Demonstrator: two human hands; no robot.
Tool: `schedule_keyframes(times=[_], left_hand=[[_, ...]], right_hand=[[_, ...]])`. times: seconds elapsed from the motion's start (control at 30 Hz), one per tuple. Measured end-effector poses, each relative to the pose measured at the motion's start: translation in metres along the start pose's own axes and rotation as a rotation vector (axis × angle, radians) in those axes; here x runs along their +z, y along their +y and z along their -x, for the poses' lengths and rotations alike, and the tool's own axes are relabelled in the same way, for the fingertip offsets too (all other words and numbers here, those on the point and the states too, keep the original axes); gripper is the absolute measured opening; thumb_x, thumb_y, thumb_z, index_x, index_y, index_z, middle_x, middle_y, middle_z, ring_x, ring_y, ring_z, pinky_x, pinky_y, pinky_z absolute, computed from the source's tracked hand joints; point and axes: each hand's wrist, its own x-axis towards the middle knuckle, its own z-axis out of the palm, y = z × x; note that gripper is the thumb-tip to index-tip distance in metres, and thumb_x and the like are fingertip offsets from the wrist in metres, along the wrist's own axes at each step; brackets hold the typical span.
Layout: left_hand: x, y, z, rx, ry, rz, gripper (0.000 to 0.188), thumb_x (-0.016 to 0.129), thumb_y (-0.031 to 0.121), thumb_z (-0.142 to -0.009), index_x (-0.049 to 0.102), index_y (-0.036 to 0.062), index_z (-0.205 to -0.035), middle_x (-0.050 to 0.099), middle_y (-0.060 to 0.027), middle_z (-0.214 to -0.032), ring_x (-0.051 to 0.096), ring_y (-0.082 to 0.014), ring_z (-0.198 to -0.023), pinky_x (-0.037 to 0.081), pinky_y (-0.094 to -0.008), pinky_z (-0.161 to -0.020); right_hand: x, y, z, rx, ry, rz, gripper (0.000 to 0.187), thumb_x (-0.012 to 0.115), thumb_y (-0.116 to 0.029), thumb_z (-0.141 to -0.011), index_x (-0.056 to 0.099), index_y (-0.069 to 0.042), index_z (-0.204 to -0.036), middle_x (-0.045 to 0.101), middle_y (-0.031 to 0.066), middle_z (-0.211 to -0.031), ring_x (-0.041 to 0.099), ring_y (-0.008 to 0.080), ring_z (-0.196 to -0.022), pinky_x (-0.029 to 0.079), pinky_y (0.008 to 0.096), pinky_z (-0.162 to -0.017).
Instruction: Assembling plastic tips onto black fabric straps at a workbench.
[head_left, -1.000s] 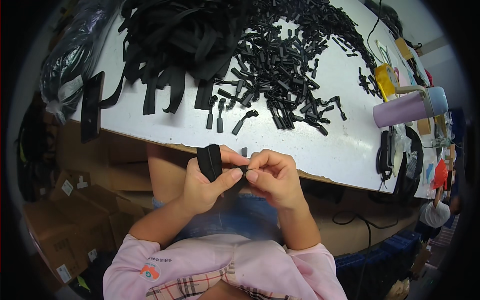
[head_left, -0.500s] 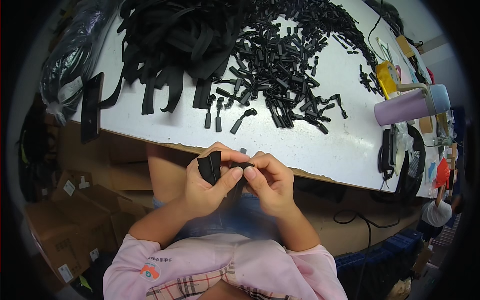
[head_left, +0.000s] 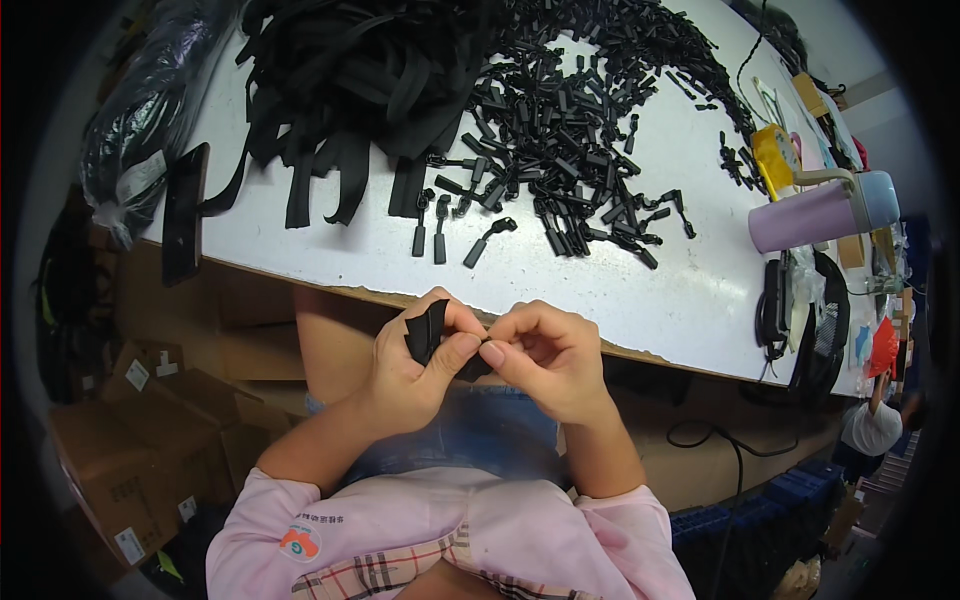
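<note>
My left hand [head_left: 408,372] is closed around a black zipper tape [head_left: 426,333]; one end of it stands up between thumb and fingers. Thumb and forefinger of my right hand [head_left: 556,362] pinch at the tape's other end, right against the left fingertips. Whatever small part lies between those fingertips is mostly hidden. Both hands are above my lap, just off the table's front edge. Nearest to them on the table, a few black zipper sliders with long pulls [head_left: 488,243] lie apart from a big heap of sliders [head_left: 575,130].
A tangled pile of black zipper tapes [head_left: 370,90] covers the table's [head_left: 330,262] far left, beside a phone [head_left: 183,215] and a plastic-wrapped bundle [head_left: 145,130]. On the right lie a lilac bottle [head_left: 808,212] and a yellow roll [head_left: 774,155]. Cardboard boxes [head_left: 150,450] stand at lower left.
My right hand has shifted slightly right and its grip has changed. The grey pull tip that stuck up between the hands no longer shows.
</note>
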Motion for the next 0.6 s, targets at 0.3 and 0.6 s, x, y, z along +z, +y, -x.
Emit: schedule_keyframes(times=[0.3, 0.6], left_hand=[[-0.01, -0.007, -0.006, -0.18, -0.038, 0.268, 0.032, 0.044, 0.03, -0.086, 0.045, 0.0011, -0.1, 0.05, -0.0018, -0.078, 0.045, -0.0062, -0.071, 0.038, -0.0185, -0.064], [-0.003, -0.005, -0.005, -0.069, -0.173, 0.136, 0.046, 0.059, 0.033, -0.075, 0.04, 0.0001, -0.101, 0.047, -0.0062, -0.088, 0.046, -0.0071, -0.069, 0.04, -0.02, -0.06]], right_hand=[[0.017, 0.009, -0.004, -0.521, 0.061, 0.716, 0.017, 0.065, -0.007, -0.063, 0.052, -0.002, -0.074, 0.048, 0.0074, -0.062, 0.05, 0.0182, -0.049, 0.042, 0.0268, -0.045], [0.001, 0.009, 0.006, -0.373, 0.007, 0.396, 0.013, 0.062, -0.001, -0.067, 0.053, -0.003, -0.077, 0.05, 0.0042, -0.064, 0.048, 0.0096, -0.052, 0.039, 0.0202, -0.046]])
